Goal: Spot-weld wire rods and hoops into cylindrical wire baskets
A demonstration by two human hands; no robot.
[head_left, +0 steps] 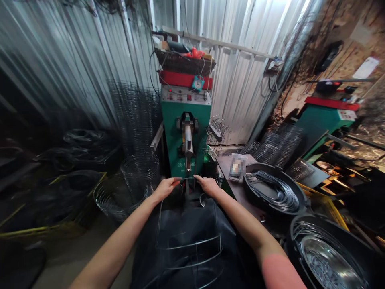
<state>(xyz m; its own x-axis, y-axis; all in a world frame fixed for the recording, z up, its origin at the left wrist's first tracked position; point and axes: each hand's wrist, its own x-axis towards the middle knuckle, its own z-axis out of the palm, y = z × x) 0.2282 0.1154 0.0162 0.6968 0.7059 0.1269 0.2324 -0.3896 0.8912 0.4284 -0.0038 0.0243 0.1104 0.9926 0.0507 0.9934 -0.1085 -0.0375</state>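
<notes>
A round wire basket frame (192,249) of thin steel rings and ribs lies over my lap. Both hands grip its far rim under the welding head (188,140) of a green spot-welding machine (184,116). My left hand (166,187) is closed on the rim just left of the electrode. On the other side my right hand (207,184) is closed on the same rim. A dark apron covers my lap beneath the frame.
Finished wire baskets (136,180) pile up at the left by the corrugated metal wall. A black tub of wire rings (272,188) sits at the right, another tub (327,257) nearer. A second green machine (326,114) stands far right.
</notes>
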